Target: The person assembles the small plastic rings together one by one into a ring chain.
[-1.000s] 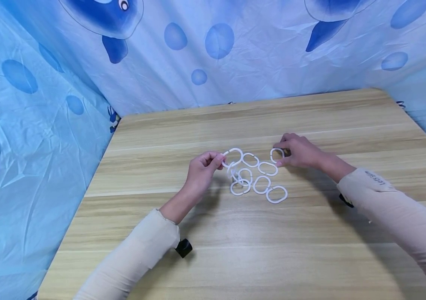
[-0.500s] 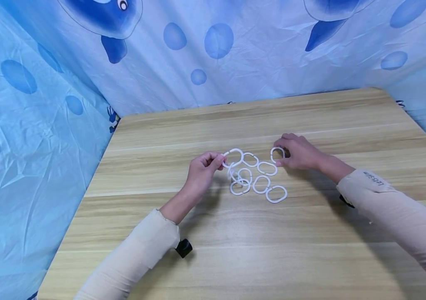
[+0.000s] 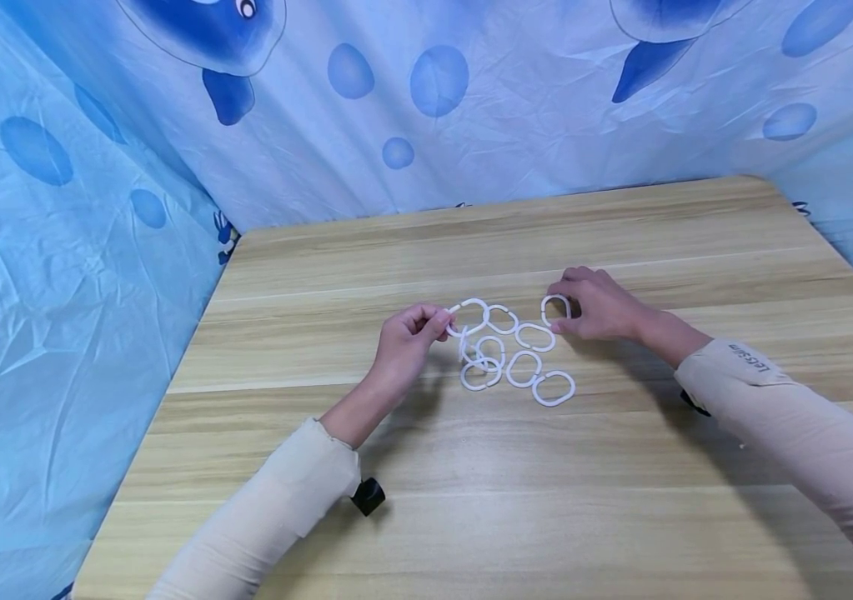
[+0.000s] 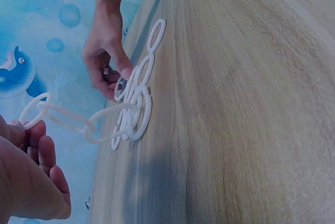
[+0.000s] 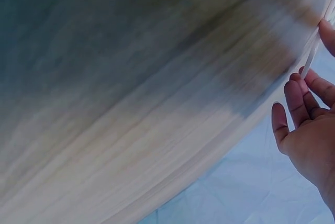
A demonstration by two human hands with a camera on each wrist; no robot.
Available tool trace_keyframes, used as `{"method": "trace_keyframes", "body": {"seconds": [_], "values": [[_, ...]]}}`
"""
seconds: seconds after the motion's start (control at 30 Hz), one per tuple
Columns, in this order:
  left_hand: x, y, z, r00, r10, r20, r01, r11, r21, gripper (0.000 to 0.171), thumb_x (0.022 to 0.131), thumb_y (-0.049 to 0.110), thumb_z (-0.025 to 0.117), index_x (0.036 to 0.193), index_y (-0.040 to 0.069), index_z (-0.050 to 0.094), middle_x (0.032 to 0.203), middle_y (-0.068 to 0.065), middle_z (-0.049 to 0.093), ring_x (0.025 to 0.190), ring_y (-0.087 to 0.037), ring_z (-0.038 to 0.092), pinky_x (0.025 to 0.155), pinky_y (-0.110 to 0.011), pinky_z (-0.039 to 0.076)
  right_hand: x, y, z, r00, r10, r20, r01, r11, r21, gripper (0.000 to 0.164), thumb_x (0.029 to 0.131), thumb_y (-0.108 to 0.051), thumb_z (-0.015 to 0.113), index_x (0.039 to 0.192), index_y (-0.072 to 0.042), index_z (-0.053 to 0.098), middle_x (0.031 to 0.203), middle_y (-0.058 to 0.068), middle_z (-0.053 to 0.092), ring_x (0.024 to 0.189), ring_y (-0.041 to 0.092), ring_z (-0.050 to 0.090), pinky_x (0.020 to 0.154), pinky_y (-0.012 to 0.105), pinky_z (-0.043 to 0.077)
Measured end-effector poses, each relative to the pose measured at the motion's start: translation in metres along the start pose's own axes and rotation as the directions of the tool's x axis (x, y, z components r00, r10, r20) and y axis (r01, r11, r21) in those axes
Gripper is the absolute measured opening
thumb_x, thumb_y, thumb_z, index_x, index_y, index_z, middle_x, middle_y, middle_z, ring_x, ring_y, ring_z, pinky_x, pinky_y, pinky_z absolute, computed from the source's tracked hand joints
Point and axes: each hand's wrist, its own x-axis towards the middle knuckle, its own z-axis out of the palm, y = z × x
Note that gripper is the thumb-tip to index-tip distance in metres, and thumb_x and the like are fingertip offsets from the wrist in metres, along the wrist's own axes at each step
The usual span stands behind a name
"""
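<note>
Thumb and fingertips of my left hand (image 3: 407, 343) pinch a white oval link ring (image 3: 474, 301) above the table. From it a few joined links (image 4: 67, 115) slope down to the others, as the left wrist view shows. My right hand (image 3: 600, 307) holds another white ring (image 3: 544, 312) between thumb and fingers at the far right of the group. In the right wrist view only a sliver of that ring (image 5: 309, 62) is visible between the fingertips. Between the hands, several more white rings lie on the wood, among them a near ring (image 3: 554, 405). Some overlap, so their joins are unclear.
The wood-grain table (image 3: 471, 517) extends around the rings on every side. Behind it and to the left hangs a blue curtain (image 3: 501, 125) with whale and bubble prints. A small black block (image 3: 368, 496) shows under the left sleeve.
Both hands stay nearly in place. The right thumb has shifted very slightly at its ring, and the rings on the table keep their layout.
</note>
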Motion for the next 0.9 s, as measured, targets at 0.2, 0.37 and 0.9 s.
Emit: {"method": "trace_keyframes", "body": {"seconds": [0.2, 0.37, 0.9], "values": [[0.0, 0.001, 0.0, 1.0, -0.011, 0.006, 0.011, 1.0, 0.004, 0.021, 0.095, 0.015, 0.062, 0.096, -0.006, 0.065, 0.083, -0.004, 0.066, 0.08, -0.015, 0.057, 0.082, -0.028, 0.048, 0.001, -0.001, -0.001, 0.999, -0.022, -0.037, 0.022, 1.0, -0.006, 0.043, 0.074, -0.026, 0.08, 0.108, -0.002, 0.068, 0.093, 0.01, 0.057, 0.086, 0.024, 0.049, 0.073, 0.04, 0.036], [0.0, 0.0, 0.0, 1.0, -0.016, 0.008, 0.016, 1.0, -0.001, 0.02, 0.094, 0.015, 0.062, 0.095, -0.005, 0.065, 0.081, -0.003, 0.065, 0.08, -0.015, 0.057, 0.085, -0.034, 0.048, 0.004, -0.005, -0.007, 0.991, -0.065, -0.118, 0.068, 0.998, 0.018, 0.041, 0.072, -0.025, 0.081, 0.105, -0.003, 0.069, 0.089, 0.011, 0.058, 0.081, 0.023, 0.049, 0.07, 0.038, 0.037], [0.001, -0.001, 0.0, 1.0, -0.018, 0.022, 0.018, 1.0, -0.011, 0.024, 0.095, 0.015, 0.061, 0.099, -0.009, 0.063, 0.082, -0.002, 0.065, 0.08, -0.015, 0.057, 0.093, -0.049, 0.045, 0.014, -0.021, -0.024, 0.959, -0.146, -0.243, 0.177, 0.978, 0.112, 0.042, 0.071, -0.018, 0.083, 0.107, -0.001, 0.069, 0.087, 0.005, 0.058, 0.079, 0.023, 0.051, 0.069, 0.034, 0.039]]}}
